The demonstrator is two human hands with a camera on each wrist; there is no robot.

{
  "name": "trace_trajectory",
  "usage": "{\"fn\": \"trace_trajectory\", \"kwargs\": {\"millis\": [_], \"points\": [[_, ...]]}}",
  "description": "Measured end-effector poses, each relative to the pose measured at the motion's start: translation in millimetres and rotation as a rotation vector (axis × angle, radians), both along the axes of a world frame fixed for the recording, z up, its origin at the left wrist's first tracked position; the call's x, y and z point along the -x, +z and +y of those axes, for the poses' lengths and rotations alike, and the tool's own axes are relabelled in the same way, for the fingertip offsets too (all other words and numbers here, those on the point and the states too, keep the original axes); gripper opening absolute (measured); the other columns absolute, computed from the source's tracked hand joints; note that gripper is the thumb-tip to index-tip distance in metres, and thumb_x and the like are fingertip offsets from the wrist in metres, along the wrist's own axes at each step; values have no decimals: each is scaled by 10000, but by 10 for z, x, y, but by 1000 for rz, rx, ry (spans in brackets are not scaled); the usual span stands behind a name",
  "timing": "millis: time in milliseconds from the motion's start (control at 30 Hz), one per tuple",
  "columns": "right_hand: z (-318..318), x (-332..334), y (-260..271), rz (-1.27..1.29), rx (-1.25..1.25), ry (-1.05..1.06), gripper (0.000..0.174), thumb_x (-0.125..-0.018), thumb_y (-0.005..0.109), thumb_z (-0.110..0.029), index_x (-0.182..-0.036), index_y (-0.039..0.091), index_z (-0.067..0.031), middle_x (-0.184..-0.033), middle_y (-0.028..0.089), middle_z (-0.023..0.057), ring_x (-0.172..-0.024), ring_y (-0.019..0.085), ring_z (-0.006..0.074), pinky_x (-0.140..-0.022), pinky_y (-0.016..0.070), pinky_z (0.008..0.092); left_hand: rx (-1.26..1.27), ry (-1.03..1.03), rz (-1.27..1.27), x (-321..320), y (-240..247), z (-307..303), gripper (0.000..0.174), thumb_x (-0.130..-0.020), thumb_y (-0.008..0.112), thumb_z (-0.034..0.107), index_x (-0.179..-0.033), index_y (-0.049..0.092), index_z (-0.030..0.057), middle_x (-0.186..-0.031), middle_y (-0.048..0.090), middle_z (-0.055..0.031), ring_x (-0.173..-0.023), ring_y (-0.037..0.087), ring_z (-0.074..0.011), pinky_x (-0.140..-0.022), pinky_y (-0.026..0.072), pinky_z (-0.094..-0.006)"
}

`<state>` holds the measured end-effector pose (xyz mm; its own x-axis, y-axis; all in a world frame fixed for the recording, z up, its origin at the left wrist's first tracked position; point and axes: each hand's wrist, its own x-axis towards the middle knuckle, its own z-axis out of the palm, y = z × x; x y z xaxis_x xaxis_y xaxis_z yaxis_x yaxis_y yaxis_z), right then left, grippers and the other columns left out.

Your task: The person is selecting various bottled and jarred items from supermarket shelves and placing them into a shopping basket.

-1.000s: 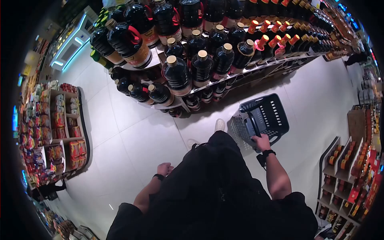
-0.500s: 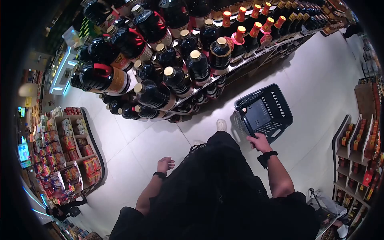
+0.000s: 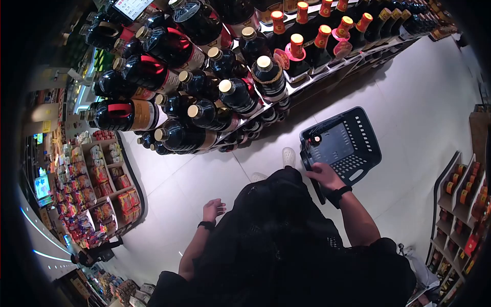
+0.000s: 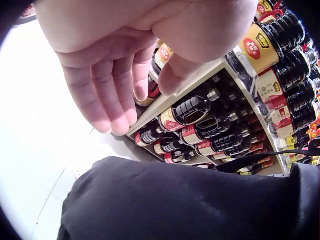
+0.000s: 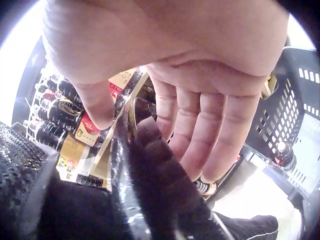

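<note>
My right hand (image 3: 326,176) is over the near side of a dark shopping basket (image 3: 371,134) that stands on the floor. Its fingers are extended and the thumb stands apart in the right wrist view, with the basket's dark handle (image 5: 162,185) just beyond them, ungripped. A dark bottle (image 5: 284,154) with a pale cap sits inside the basket. My left hand (image 3: 213,210) hangs loosely beside my dark clothing, holding nothing; its relaxed fingers (image 4: 110,95) show in the left wrist view.
A tiered shelf (image 3: 302,88) full of dark sauce bottles stands ahead. A rack of packets (image 3: 99,192) is to the left, and a shelf of jars (image 3: 458,197) to the right. Another person (image 3: 94,254) appears at the far left. My pale shoe (image 3: 289,156) is beside the basket.
My right hand held the basket's handle earlier; now its fingers are straightened off it, and the handle has tipped down toward me. The head view has turned, bringing the bottle shelf closer.
</note>
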<state>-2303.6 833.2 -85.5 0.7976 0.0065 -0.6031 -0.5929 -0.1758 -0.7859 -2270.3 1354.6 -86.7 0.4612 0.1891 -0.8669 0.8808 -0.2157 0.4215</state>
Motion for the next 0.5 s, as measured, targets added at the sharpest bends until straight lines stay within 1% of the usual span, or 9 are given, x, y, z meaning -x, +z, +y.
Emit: {"fn": "trace_trajectory", "kwargs": {"millis": [67, 133, 167, 233, 300, 333, 367, 433, 500], "points": [[-36, -25, -90, 22, 70, 111, 350, -879, 779, -300, -940, 656, 21, -776, 615, 48, -739, 548, 124, -702, 477, 304, -12, 46, 28, 126, 26, 13, 308, -975, 569, 149, -1230, 597, -20, -974, 715, -137, -814, 701, -237, -725, 580, -344], [-101, -72, 34, 31, 82, 94, 423, -846, 791, -375, -968, 673, 12, -853, 661, 102, -804, 617, 193, -767, 506, 335, 5, 117, 50, 234, -34, 11, 310, -982, 568, 161, -1234, 599, -16, -977, 715, -138, -834, 700, -243, -739, 579, -351], [-116, -161, 95, 21, 90, 90, 461, -829, 797, -412, -981, 682, 8, -891, 684, 128, -837, 651, 228, -799, 520, 350, -22, 26, 24, 267, -48, 23, 306, -984, 568, 164, -1230, 601, -14, -976, 715, -136, -835, 697, -241, -744, 577, -355], [-187, -336, 67, -23, 177, 91, 400, -828, 802, -367, -977, 696, -12, -831, 683, 96, -767, 649, 202, -760, 531, 334, -84, -146, -34, 287, 68, -89, 298, -988, 567, 169, -1222, 605, -10, -973, 714, -134, -837, 691, -239, -753, 573, -361], [-215, -504, 164, -45, 263, 48, 372, -830, 802, -347, -975, 701, -20, -786, 673, 72, -720, 637, 171, -729, 534, 319, -66, -57, -4, 245, 118, -178, 288, -986, 570, 158, -1217, 605, -11, -969, 716, -129, -833, 687, -220, -760, 569, -362], [-182, -672, 420, -83, 253, -46, 331, -824, 813, -308, -955, 703, -24, -738, 654, 35, -666, 601, 125, -682, 525, 285, -49, -6, 5, 226, 85, -181, 285, -986, 571, 154, -1217, 605, -10, -970, 717, -129, -830, 687, -217, -759, 570, -359], [-199, -774, 415, -232, 235, -86, 279, -831, 816, -242, -964, 697, -28, -737, 637, 14, -657, 565, 97, -666, 506, 247, -26, 41, 15, 207, 51, -193, 282, -985, 572, 149, -1216, 605, -10, -972, 718, -129, -826, 688, -214, -757, 570, -355], [-142, -1103, 604, -377, 174, -189, 266, -842, 807, -171, -1027, 682, -26, -767, 635, 5, -661, 548, 82, -653, 496, 229, 38, 120, -18, 122, -29, -164, 279, -984, 576, 145, -1216, 605, -8, -973, 718, -129, -816, 692, -210, -744, 574, -346], [-23, -1461, 868, -546, 200, -264, 310, -855, 793, -138, -1113, 662, -27, -842, 642, 17, -675, 546, 69, -641, 493, 224, 74, 159, -58, 33, -49, -154, 273, -984, 580, 142, -1211, 605, -7, -971, 718, -129, -801, 695, -207, -728, 577, -339]]}}
